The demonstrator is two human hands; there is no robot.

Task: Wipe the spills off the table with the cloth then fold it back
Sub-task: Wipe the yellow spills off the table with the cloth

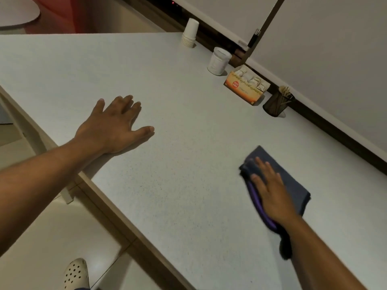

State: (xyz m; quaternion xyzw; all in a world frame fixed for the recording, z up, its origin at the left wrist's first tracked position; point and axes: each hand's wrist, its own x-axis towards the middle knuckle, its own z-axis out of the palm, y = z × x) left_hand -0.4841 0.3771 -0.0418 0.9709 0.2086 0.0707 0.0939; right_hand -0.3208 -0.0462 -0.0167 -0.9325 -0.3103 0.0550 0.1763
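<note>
Dark blue cloth with a purple edge lies on the pale speckled table under the right hand — palm flat, fingers spread on it. Well apart, the left hand rests open on the tabletop — holding nothing.

My right hand is motion-blurred and lies flat over the middle of the dark blue folded cloth with a purple edge, so the fabric under my palm is hidden. The cloth's tail by my wrist is smeared too, shape unclear. Both forearms are cut off by the frame edges. The cream perforated clog is cropped by the bottom edge. Small print on the orange cardboard tea-bag box is too small to read. Contents of the dark mesh cup of sticks are too small to tell. No spill is discernible on the pale speckled table.
</note>
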